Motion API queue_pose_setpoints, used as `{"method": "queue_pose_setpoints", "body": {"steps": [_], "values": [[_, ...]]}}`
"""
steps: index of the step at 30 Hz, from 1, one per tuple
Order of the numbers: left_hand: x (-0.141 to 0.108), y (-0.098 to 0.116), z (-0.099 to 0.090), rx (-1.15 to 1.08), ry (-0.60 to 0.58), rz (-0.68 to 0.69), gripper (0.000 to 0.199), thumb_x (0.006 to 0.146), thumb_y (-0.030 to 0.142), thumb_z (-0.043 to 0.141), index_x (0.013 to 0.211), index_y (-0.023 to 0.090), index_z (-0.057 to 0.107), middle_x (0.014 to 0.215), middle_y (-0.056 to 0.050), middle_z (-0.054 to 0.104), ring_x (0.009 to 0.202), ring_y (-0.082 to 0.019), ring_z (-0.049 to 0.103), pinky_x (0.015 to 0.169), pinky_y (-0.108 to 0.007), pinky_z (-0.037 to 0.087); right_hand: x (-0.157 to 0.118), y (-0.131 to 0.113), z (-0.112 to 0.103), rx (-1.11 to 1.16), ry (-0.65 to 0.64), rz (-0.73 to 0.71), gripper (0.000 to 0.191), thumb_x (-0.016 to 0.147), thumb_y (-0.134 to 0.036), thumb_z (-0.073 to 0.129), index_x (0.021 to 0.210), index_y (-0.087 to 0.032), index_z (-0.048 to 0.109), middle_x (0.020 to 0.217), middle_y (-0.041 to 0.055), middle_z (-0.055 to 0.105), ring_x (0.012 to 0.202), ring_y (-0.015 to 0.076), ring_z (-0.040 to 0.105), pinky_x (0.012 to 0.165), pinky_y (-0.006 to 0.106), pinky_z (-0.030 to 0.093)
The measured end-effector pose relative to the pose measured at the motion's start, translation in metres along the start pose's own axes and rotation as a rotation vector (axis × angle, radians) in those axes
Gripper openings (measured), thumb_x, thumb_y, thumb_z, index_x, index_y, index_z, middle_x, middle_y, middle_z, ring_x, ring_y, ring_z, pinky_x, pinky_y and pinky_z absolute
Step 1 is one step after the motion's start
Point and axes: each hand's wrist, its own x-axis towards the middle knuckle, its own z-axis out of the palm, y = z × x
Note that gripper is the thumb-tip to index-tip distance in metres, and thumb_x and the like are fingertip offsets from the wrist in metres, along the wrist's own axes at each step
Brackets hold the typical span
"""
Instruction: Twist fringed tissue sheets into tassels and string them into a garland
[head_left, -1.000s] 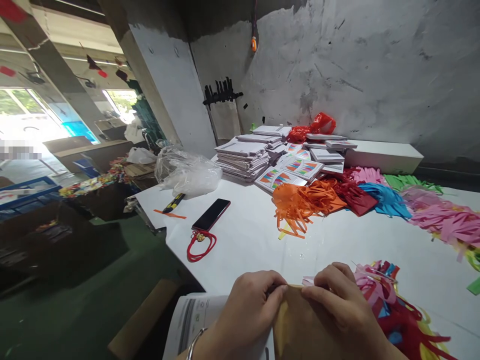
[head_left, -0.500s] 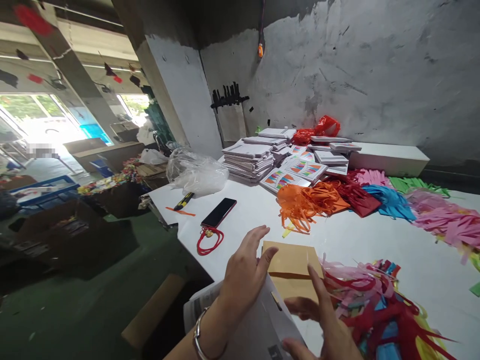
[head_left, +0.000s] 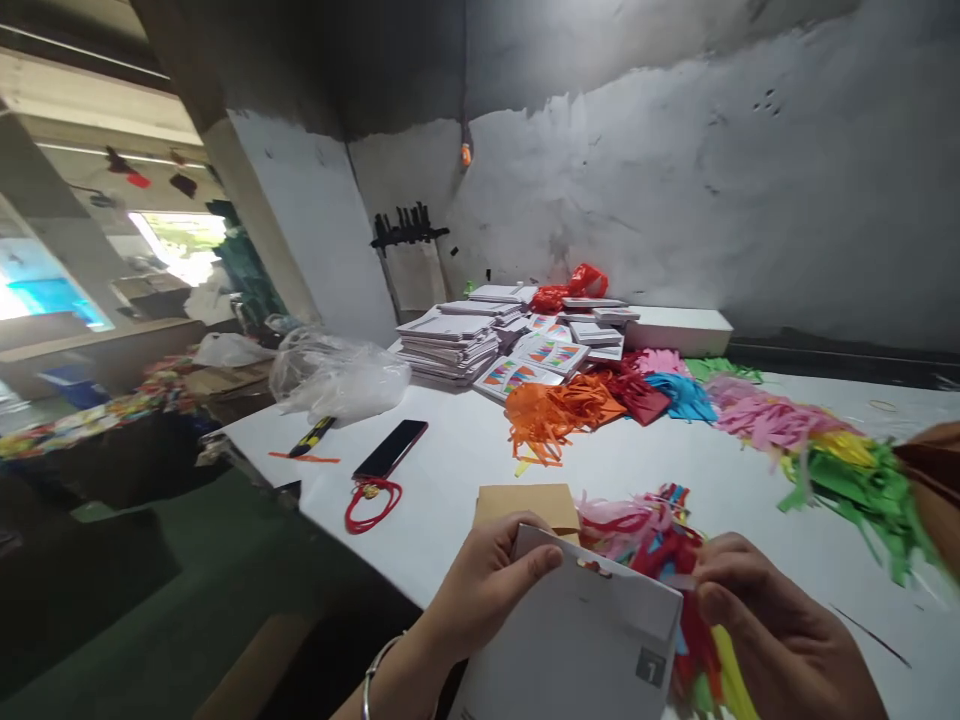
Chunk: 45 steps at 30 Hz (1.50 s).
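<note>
In the head view, my left hand grips the upper left corner of a flat white card packet, thumb on its front. The packet has a hang hole near its top edge and a grey square marked 1. My right hand is just off the packet's upper right corner, thumb and finger pinched on a small pale strip, its kind unclear. Behind the packet lie a brown paper envelope, partly covered, and a heap of mixed coloured streamers.
A phone with a red cord and a yellow-black cutter lie at left. Stacked white packets, clear plastic bags and orange tissue tassels stand farther back. Green tassels lie at right. The table's edge drops off at lower left.
The white packet has come up with its face towards me, and my left hand has closed on its corner. My right hand has moved right and gone from spread fingers to a pinch. The view has turned right.
</note>
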Motion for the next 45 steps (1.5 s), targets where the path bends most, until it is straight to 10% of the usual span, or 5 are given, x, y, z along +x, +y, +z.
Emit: {"method": "queue_pose_setpoints", "body": {"steps": [6, 11, 19, 45], "values": [[0.035, -0.007, 0.041, -0.089, -0.100, -0.028, 0.040, 0.080, 0.053, 0.074, 0.076, 0.014, 0.065, 0.068, -0.001, 0.059, 0.064, -0.014, 0.053, 0.056, -0.022, 0.040, -0.015, -0.016, -0.027, 0.356, -0.036, 0.418, 0.033, 0.079, -0.048, 0.079, 0.075, -0.018, 0.064, 0.059, -0.0054, 0.047, 0.042, 0.0019, 0.036, 0.040, 0.015, 0.027], [0.055, -0.007, 0.072, -0.190, -0.137, -0.061, 0.039, 0.079, 0.052, 0.075, 0.082, 0.015, 0.066, 0.073, -0.002, 0.065, 0.066, -0.016, 0.057, 0.059, -0.024, 0.046, -0.017, -0.006, -0.036, 0.175, -0.136, 0.590, 0.044, 0.078, -0.061, 0.074, 0.080, -0.020, 0.056, 0.040, -0.0124, 0.036, 0.032, 0.0013, 0.017, 0.032, 0.016, 0.011], [0.056, -0.009, 0.099, -0.071, -0.147, -0.008, 0.034, 0.085, 0.049, 0.069, 0.083, 0.015, 0.067, 0.078, -0.003, 0.068, 0.071, -0.018, 0.059, 0.062, -0.025, 0.047, -0.013, 0.006, -0.044, -0.146, -0.166, 0.550, 0.040, 0.086, -0.059, 0.059, 0.084, -0.019, 0.058, 0.041, -0.0107, 0.043, 0.031, 0.0045, 0.027, 0.034, 0.018, 0.018], [0.057, -0.002, 0.105, -0.046, -0.207, -0.041, 0.029, 0.089, 0.044, 0.067, 0.085, 0.016, 0.068, 0.079, -0.003, 0.069, 0.071, -0.017, 0.061, 0.064, -0.025, 0.047, -0.018, 0.017, -0.036, -0.401, 0.007, 0.395, 0.031, 0.090, -0.053, 0.055, 0.086, -0.024, 0.065, 0.049, -0.0071, 0.051, 0.038, 0.0105, 0.046, 0.041, 0.022, 0.035]]}}
